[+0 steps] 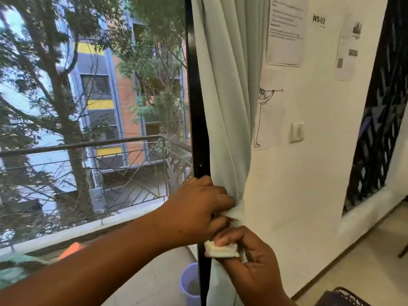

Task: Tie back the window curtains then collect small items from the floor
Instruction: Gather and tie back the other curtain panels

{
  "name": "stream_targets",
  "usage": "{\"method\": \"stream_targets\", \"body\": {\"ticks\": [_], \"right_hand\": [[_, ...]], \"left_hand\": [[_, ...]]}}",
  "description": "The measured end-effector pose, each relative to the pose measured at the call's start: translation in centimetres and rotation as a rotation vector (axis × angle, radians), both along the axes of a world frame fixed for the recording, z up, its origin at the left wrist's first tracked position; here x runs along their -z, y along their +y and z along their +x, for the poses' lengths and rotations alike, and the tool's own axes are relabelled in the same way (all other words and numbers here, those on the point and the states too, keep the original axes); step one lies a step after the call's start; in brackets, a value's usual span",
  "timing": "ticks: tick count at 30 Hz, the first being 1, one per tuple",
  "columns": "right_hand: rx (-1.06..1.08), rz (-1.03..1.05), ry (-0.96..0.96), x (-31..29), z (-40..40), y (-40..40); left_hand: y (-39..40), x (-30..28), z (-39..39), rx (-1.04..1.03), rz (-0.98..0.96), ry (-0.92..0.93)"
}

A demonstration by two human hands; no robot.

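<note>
We see the curtain (227,102), pale green, gathered into a narrow bunch at the right edge of the window, just beside the black window frame (196,107) and against the white wall (309,173); at approx. the height of our hands it is squeezed tight, and below it hangs down to the bottom of the picture. Our left hand (198,206) comes from the lower left and grips the bunch at the narrow place, fingers curled round the cloth; our right hand (249,259) is just under it, thumb and fingers pinching the end of a white tie strip (221,249), which is folded flat and points to the left; the two hands touch each other. We cannot tell if the strip goes fully round the curtain, because the left hand hides this part.

On the wall, right of the curtain, there are printed papers (287,29), a line drawing (265,115) of a standing figure, and a light switch (297,131). Outside the glass, a balcony railing (88,155), trees and a building w/ yellow panels; a lilac bucket (191,283) stands on the balcony floor near the frame.
</note>
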State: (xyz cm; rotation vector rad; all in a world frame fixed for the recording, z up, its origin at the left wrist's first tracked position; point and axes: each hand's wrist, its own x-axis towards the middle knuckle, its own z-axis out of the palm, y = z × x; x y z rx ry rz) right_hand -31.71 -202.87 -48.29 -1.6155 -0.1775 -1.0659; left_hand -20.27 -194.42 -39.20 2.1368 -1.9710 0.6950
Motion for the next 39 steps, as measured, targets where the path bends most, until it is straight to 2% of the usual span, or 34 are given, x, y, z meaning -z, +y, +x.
{"method": "stream_targets", "body": {"ticks": [4, 9, 14, 16, 20, 22, 26, 30, 35, 39], "right_hand": [[-0.076, 0.020, 0.023, 0.2, -0.1, -2.7], [-0.165, 0.141, 0.097, 0.9, 0.2, -6.1], [-0.249, 0.300, 0.229, 1.4, 0.9, -8.5], [-0.261, 0.331, 0.262, 1.5, 1.0, -9.2], [-0.259, 0.375, 0.313, 1.2, 1.5, -11.1], [-0.260, 0.400, 0.308, 0.6, 1.9, -11.6], [-0.196, 0.465, 0.334, -0.3, 3.9, -11.5], [-0.048, 0.499, 0.367, -0.2, 6.6, -9.5], [0.029, 0.797, 0.395, 0.1, 9.2, -6.9], [-0.061, 0.944, 0.373, 0.0, 11.0, -5.7]], "left_hand": [[-2.1, -1.3, -0.8, -0.102, 0.064, 0.121], [-5.4, -3.9, -0.5, -0.378, 0.360, 0.305], [-9.1, -5.6, -0.5, -0.455, 0.563, 0.431], [-9.9, -5.5, -0.6, -0.471, 0.529, 0.556], [-10.9, -4.7, 0.3, -0.425, 0.340, 1.026], [-10.9, -4.1, 1.0, -0.409, 0.248, 1.125], [-10.1, -2.6, 3.6, -0.364, 0.182, 1.193], [-8.1, -1.0, 6.0, -0.197, 0.126, 1.234], [-4.8, 1.3, 8.3, 0.049, 0.117, 1.327], [-3.5, 2.1, 10.0, 0.164, 0.066, 1.322]]}}
